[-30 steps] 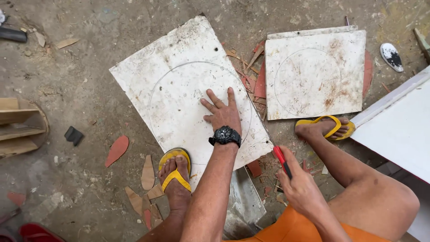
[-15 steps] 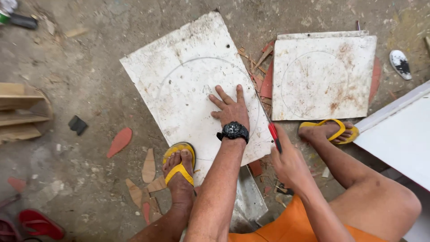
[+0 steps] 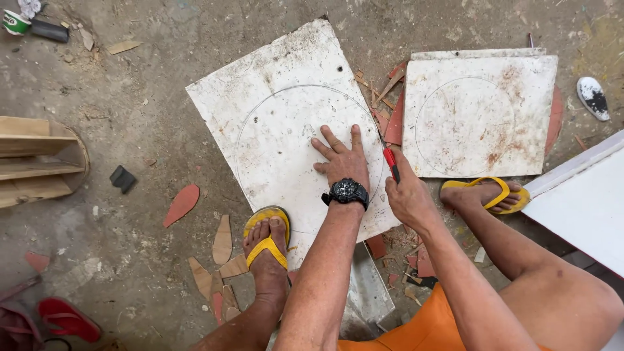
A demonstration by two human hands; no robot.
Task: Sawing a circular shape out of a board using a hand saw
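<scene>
Left hand pins tile, right hand runs cutter along its right edge.

Left hand [image 3: 342, 159] lies flat and open on the white tile [image 3: 279, 117], inside the scribed circle. Right hand [image 3: 406, 195] is closed around a red-handled tool [image 3: 390, 161], probably a scriber, at the tile's right edge, shaft pointing away from the body. The tile lies on a dusty concrete floor [image 3: 130, 247]; a second tile [image 3: 481, 114] sits to the right.

A: Left hand [image 3: 342, 159] flat on near tile [image 3: 286, 123]; right hand [image 3: 406, 195] just right of it, holding cutter [image 3: 390, 160] at the tile's right edge

B: Second tile [image 3: 478, 114] further right; offcuts [image 3: 182, 203] left of left foot [image 3: 268, 250]
</scene>
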